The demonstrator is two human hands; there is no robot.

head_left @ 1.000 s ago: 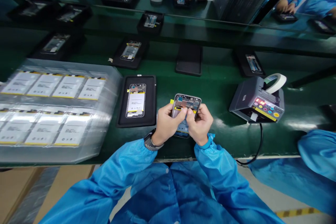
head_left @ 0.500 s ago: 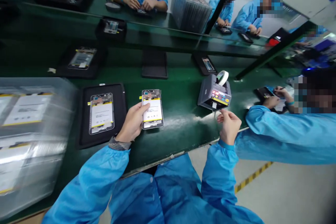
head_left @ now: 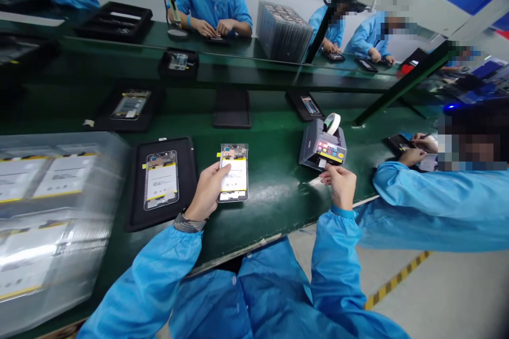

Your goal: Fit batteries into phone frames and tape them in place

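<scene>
My left hand (head_left: 207, 190) grips an open phone frame (head_left: 234, 172) with a white battery and yellow tabs, held just above the green belt (head_left: 274, 190). My right hand (head_left: 338, 183) is stretched out to the right, its fingers pinched at the mouth of the grey tape dispenser (head_left: 322, 147), on a short strip of tape (head_left: 323, 164). A roll of white tape (head_left: 331, 123) sits on top of the dispenser. Both my sleeves are blue.
A second phone frame (head_left: 161, 179) lies in a black tray (head_left: 137, 212) to the left. Clear trays of batteries (head_left: 43, 206) are stacked far left. More black trays (head_left: 233, 108) sit further along the belt. A co-worker's sleeve (head_left: 429, 196) is at right; other people work across the line.
A second ago both hands held the phone frame. My right hand has since let go and reached right to the tape dispenser, while my left hand keeps the frame. The camera swung right.
</scene>
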